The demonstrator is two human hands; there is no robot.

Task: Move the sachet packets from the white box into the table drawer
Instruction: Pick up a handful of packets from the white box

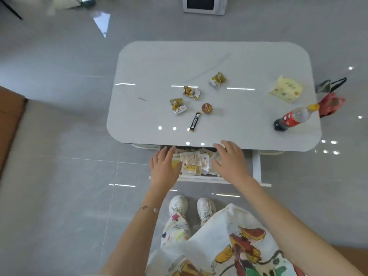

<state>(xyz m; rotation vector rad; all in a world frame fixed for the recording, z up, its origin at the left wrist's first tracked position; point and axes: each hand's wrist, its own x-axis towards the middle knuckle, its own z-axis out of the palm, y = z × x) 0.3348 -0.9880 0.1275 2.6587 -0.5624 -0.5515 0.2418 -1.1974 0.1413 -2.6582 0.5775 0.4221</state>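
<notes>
Past a cartoon-printed white garment (223,226), the left hand (164,169) and right hand (231,163), both spread and gripping nothing, flank heaped sachet packets (196,162) already in the open table drawer (201,178); no white box shows, so the move seems largely done.

The drawer (199,178) runs back under the tabletop (159,66), so its rear part is out of sight. The left hand (163,170) covers the left edge of the sachet pile (193,160) and the right hand (231,162) blankets the right side; whether either palm touches the packets, hard to say. Print on the sachets is a smear, unreadable. Same for the lettering on the black stick packet (195,121). A thin brown sliver (142,99) on the table is too small to name. Up top, a white-framed dark panel (205,5) is sliced by the edge, a pale blurred shape (59,5) fills the far left corner, and brown furniture (10,120) is cut off at left.
</notes>
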